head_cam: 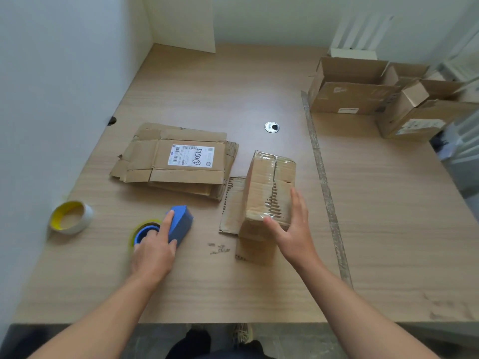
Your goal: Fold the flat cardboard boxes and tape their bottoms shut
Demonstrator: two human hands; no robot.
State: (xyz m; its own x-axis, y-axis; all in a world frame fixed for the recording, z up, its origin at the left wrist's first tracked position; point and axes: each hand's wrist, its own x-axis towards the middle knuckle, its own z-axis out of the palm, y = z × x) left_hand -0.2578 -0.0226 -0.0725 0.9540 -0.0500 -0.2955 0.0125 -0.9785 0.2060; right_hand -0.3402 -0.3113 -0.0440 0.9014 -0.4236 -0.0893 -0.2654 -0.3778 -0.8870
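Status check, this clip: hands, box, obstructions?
Left hand grips blue plastic tape dispenser. Right hand flat on small taped brown cardboard box. Flat cardboard stack behind dispenser.

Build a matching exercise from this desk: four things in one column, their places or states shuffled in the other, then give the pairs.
Things
1. blue tape dispenser
2. spare tape roll
3. flat cardboard stack
4. taped box

Places or states
A. right hand rests on it
B. far left, untouched
C. under the left hand
D. unfolded, label facing up

Pairs: 1-C, 2-B, 3-D, 4-A
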